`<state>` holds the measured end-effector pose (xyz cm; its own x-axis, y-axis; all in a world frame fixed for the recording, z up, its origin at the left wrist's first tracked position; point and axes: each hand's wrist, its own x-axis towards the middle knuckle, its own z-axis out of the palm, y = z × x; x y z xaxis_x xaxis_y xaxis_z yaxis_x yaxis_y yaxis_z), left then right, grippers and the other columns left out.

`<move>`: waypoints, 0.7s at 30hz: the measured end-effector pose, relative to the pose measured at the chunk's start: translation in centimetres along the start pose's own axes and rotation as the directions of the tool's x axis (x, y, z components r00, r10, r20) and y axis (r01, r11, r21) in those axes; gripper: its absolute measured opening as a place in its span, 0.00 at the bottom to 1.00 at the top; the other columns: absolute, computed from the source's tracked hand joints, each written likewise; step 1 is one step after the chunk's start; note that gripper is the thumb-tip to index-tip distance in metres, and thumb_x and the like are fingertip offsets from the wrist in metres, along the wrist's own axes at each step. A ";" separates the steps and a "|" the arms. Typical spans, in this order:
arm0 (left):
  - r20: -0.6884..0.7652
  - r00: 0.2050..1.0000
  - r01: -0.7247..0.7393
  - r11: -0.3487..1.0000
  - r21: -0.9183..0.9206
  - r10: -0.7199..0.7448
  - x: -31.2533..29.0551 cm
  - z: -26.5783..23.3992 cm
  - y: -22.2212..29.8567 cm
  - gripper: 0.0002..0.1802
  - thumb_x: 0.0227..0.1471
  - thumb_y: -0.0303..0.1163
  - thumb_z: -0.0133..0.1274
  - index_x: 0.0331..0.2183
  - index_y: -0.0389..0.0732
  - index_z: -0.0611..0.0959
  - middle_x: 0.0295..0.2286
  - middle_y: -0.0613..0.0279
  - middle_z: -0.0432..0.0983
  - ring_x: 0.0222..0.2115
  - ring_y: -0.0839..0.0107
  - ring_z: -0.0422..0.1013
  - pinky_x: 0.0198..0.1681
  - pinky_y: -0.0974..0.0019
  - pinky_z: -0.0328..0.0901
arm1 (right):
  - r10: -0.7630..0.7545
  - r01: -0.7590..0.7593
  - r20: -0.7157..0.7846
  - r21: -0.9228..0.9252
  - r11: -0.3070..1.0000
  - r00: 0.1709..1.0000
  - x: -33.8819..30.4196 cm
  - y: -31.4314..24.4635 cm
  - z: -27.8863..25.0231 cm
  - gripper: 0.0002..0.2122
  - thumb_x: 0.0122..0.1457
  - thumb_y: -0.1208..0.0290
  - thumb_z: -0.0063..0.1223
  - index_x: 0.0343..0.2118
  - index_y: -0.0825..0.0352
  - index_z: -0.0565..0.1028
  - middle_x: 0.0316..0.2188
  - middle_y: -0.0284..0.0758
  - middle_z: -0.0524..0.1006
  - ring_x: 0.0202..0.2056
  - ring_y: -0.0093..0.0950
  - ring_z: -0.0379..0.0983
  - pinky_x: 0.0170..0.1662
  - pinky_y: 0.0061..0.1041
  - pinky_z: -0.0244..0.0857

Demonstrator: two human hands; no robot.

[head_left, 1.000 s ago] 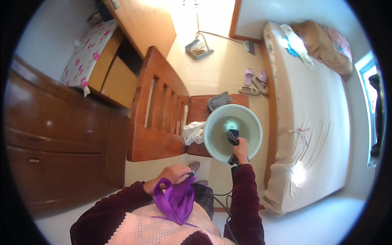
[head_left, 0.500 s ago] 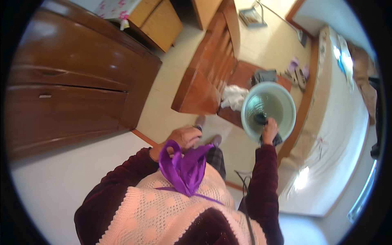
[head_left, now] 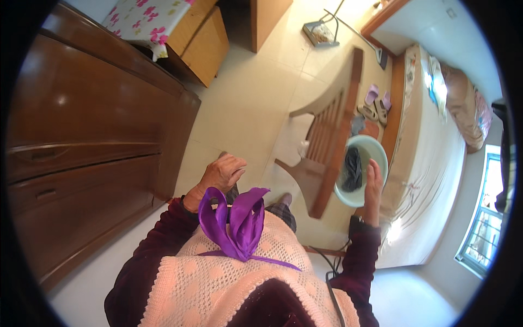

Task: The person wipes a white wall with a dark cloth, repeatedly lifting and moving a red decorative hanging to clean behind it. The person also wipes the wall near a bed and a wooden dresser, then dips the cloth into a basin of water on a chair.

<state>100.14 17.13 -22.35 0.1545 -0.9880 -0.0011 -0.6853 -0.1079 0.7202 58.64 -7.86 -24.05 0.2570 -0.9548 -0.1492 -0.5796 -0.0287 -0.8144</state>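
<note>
My right hand is at the near right rim of a pale green basin, fingers stretched upward, with nothing seen in it. A dark, wet-looking cloth lies bunched in the basin, apart from my fingers. My left hand hangs in front of my waist on the left, fingers loosely bent and apart from any object. Near it is the purple ribbon bow on my peach knitted top. The slatted back of a wooden chair rises just left of the basin and hides part of its left rim.
A brown wooden cabinet runs along the left. To the right is a bed with a pale cover. Slippers, a dustpan and a broom are on the floor beyond. A dark cable hangs by my right arm.
My right hand has let go of the dark cloth, which now lies in the water. The chair's back appears turned and closer to the basin. The view has shifted; my left hand stays near my waist.
</note>
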 end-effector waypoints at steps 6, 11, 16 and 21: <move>-0.055 0.993 -0.105 0.994 -0.023 0.104 6.7 -9.0 -5.6 0.09 0.49 0.27 0.56 0.37 0.40 0.79 0.32 0.57 0.77 0.36 0.56 0.73 0.38 0.57 0.69 | -0.017 0.017 0.140 0.000 1.000 0.990 2.1 -18.5 2.0 0.28 0.69 0.52 0.37 0.66 0.64 0.58 0.63 0.37 0.63 0.61 0.32 0.61 0.62 0.33 0.53; -0.066 0.975 -0.215 0.975 -0.060 0.211 13.5 -11.0 -7.9 0.08 0.49 0.27 0.56 0.36 0.39 0.79 0.31 0.56 0.77 0.35 0.55 0.73 0.38 0.57 0.69 | 0.037 0.005 0.185 -0.222 0.975 0.982 4.0 -24.5 3.4 0.39 0.61 0.43 0.47 0.68 0.64 0.53 0.65 0.44 0.60 0.63 0.39 0.59 0.61 0.39 0.55; 0.056 0.953 -0.298 0.954 -0.011 0.298 21.3 -11.3 -8.8 0.11 0.49 0.25 0.57 0.38 0.39 0.80 0.36 0.56 0.78 0.38 0.55 0.74 0.41 0.59 0.70 | 0.026 0.041 0.215 -0.304 0.952 0.976 6.8 -26.7 3.7 0.39 0.59 0.49 0.54 0.67 0.65 0.53 0.63 0.44 0.62 0.61 0.39 0.61 0.61 0.39 0.56; 0.084 0.946 -0.317 0.947 0.052 0.312 29.5 -13.2 -9.0 0.11 0.49 0.26 0.58 0.38 0.39 0.80 0.36 0.56 0.78 0.39 0.55 0.73 0.42 0.58 0.69 | -0.021 0.110 0.314 -0.268 0.957 0.949 11.7 -28.4 3.2 0.36 0.58 0.59 0.58 0.66 0.67 0.55 0.59 0.44 0.66 0.58 0.39 0.63 0.61 0.36 0.57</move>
<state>120.25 -9.56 -19.67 -0.1277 -0.9780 0.1651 -0.7350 0.2051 0.6464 80.61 -17.26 -4.47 0.4990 -0.8129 -0.3003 -0.7339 -0.2121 -0.6453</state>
